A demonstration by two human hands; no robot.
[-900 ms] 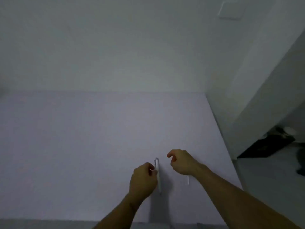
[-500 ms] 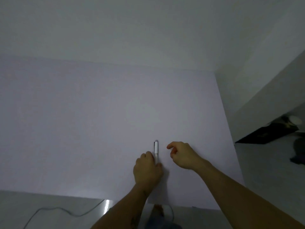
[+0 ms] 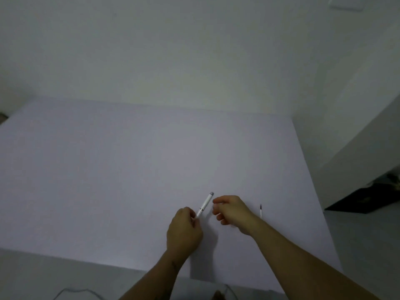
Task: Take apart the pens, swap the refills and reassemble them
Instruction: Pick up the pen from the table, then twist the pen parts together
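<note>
My left hand grips the lower end of a white pen. The pen slants up and to the right, its grey cap end pointing away from me. My right hand hovers just right of the pen, fingers loosely curled and apart, holding nothing that I can see. A thin white refill with a dark tip lies on the table to the right of my right hand, partly hidden by the wrist.
The pale table meets a white wall at the back. Its right edge drops to a floor with a dark mat. A thin cable lies below the table's near edge.
My left hand has tilted the pen from upright to slanting right. The right hand's fingers have spread slightly, still beside the pen. The camera has tipped, showing more of the refill.
</note>
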